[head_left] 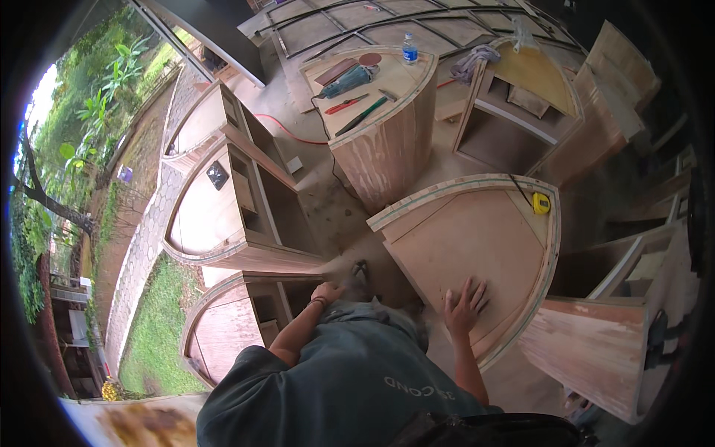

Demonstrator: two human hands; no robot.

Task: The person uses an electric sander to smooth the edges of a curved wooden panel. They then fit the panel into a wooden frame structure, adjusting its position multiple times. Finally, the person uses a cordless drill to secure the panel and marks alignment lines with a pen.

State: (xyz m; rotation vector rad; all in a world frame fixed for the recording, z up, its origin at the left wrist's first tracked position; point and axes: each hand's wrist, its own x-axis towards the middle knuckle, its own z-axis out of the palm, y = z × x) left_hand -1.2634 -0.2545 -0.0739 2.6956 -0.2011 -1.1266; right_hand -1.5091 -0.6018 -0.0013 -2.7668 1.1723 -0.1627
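Note:
My right hand (pixel 465 307) lies with its fingers spread on the top of a curved wooden cabinet (pixel 465 235). A yellow tape measure (pixel 541 203) rests at that cabinet's far right corner. Lower and to the left, my left hand (pixel 325 291), with a dark band at the wrist, is close to my body beside the open side of another curved cabinet (pixel 223 324). Its fingers are too small and blurred to make out, and so is anything in them. A blurred grey shape (pixel 356 284) shows just right of it.
Ahead stands a cabinet (pixel 387 141) bearing a corded power tool (pixel 348 82), a hammer (pixel 363 115), a red-handled tool (pixel 346 103) and a water bottle (pixel 410 48). More cabinets line both sides. A red hose (pixel 290 136) crosses the floor; metal frames (pixel 357 33) lie beyond.

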